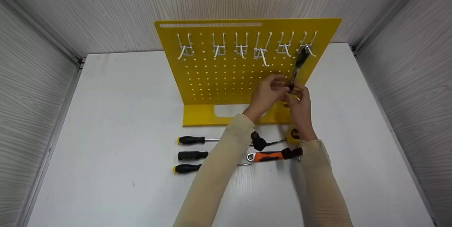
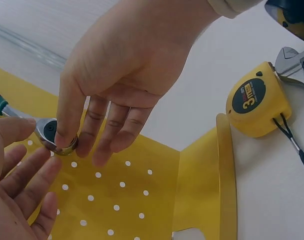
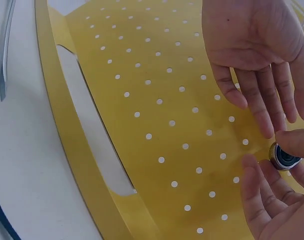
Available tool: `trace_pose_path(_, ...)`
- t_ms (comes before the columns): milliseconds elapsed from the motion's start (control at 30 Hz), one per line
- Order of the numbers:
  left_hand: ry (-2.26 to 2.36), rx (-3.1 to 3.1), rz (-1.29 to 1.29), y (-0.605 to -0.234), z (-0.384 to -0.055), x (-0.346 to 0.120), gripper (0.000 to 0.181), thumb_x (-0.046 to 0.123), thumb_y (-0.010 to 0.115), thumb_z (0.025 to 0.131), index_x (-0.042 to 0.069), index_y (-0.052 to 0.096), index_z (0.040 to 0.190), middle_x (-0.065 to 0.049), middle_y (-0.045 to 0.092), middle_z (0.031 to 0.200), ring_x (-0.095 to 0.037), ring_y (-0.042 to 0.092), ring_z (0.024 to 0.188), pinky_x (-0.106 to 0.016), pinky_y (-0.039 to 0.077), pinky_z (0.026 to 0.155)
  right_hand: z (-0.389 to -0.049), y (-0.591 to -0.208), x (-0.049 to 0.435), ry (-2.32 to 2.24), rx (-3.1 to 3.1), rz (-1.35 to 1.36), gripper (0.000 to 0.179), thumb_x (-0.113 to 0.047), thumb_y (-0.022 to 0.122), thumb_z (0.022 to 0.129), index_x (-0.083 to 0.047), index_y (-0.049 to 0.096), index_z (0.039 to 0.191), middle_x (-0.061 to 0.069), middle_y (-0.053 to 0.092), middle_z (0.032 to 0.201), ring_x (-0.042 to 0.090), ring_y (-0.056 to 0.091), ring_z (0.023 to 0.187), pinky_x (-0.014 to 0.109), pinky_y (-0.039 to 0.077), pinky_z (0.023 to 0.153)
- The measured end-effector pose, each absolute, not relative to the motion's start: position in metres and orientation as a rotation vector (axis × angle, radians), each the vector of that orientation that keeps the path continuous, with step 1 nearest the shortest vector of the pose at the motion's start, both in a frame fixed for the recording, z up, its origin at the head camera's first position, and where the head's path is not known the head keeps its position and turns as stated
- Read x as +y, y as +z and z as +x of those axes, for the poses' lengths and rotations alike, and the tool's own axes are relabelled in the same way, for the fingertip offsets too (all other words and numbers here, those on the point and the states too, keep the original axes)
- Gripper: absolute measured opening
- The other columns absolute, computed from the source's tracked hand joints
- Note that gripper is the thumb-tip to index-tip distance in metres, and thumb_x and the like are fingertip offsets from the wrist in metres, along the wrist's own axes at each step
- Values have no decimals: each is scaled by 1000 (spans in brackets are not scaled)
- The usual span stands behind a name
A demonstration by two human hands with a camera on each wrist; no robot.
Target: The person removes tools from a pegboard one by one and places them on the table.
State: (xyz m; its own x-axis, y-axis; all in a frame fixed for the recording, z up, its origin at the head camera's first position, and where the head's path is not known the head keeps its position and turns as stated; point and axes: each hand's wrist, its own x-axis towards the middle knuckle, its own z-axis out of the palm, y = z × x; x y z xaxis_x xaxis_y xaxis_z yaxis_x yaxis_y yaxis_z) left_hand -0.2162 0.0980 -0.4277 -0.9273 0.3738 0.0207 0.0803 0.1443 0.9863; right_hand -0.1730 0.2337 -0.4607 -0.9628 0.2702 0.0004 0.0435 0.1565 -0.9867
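Observation:
A ratchet wrench (image 1: 299,61) with a dark green grip slants down the right side of the yellow pegboard (image 1: 215,68). Its grip end is at the rightmost white hook (image 1: 310,40), and the round chrome head (image 2: 51,132) is at the bottom. My right hand (image 1: 301,108) pinches this head between thumb and fingers. From the left, my left hand (image 1: 266,94) reaches to the same end. In the left wrist view its thumb lies on the wrench's neck, with the index fingertip by the head; the other fingers are loosely spread.
Several white double hooks (image 1: 241,47) line the board's top. Before its base lie black-handled screwdrivers (image 1: 190,140), another black-handled tool (image 1: 192,155), an orange-handled adjustable wrench (image 1: 268,156) and a yellow tape measure (image 2: 259,102). My forearms partly cover them.

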Motion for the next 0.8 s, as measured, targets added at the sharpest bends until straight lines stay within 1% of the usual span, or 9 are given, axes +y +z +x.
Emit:
trace_pose_path(100, 1879, 2172, 435, -427, -214, 99, 40, 21, 68, 90, 14, 59, 129, -3, 67, 112, -11, 66, 99, -20, 53, 81, -170, -461, 233, 1938, -2211, -312, 44, -18, 53, 99, -9, 34, 138, 3, 52, 118, 10, 63, 94, 23, 55, 75)
trace_pose_path(233, 1912, 2128, 420, -427, -211, 99, 40, 20, 69, 90, 12, 59, 128, -2, 67, 108, -10, 66, 95, -21, 54, 77, -166, -461, 231, 1953, -2180, -308, 43, -20, 54, 98, -9, 35, 135, 4, 56, 116, 11, 62, 96, 25, 55, 77)
trace_pose_path(333, 1921, 2119, 419, -427, -208, 99, 41, 20, 69, 89, 12, 59, 128, -1, 67, 107, -10, 66, 94, -22, 54, 76, -164, -461, 230, 1932, -2176, -298, 40, -21, 55, 98, -9, 37, 132, 3, 58, 113, 10, 65, 91, 25, 55, 76)
trace_pose_path(400, 1894, 2154, 441, -426, -207, 98, 41, 21, 69, 90, 11, 59, 128, -1, 67, 108, -10, 65, 95, -22, 53, 78, -163, -461, 230, 1918, -2168, -292, 37, -21, 55, 98, -11, 39, 129, 3, 61, 110, 11, 66, 86, 26, 55, 76)
trace_pose_path(467, 1842, 2200, 461, -424, -207, 98, 40, 24, 68, 90, 13, 59, 128, 1, 67, 109, -9, 64, 96, -22, 52, 80, -161, -461, 230, 1911, -2156, -283, 34, -21, 55, 98, -12, 41, 128, 3, 62, 107, 11, 67, 83, 25, 55, 74)
trace_pose_path(633, 1730, 2275, 478, -414, -209, 100, 38, 29, 66, 92, 21, 57, 128, 5, 66, 110, -7, 62, 100, -19, 51, 83, -156, -462, 231, 1912, -2130, -261, 32, -22, 56, 98, -13, 42, 126, 2, 64, 101, 13, 67, 82, 25, 55, 73)
trace_pose_path(800, 1751, 2270, 499, -404, -211, 105, 40, 29, 65, 93, 20, 56, 130, 5, 66, 113, -7, 62, 102, -19, 51, 84, -151, -462, 229, 1910, -2130, -276, 34, -26, 57, 97, -16, 43, 127, 1, 64, 102, 14, 66, 82, 28, 55, 75)
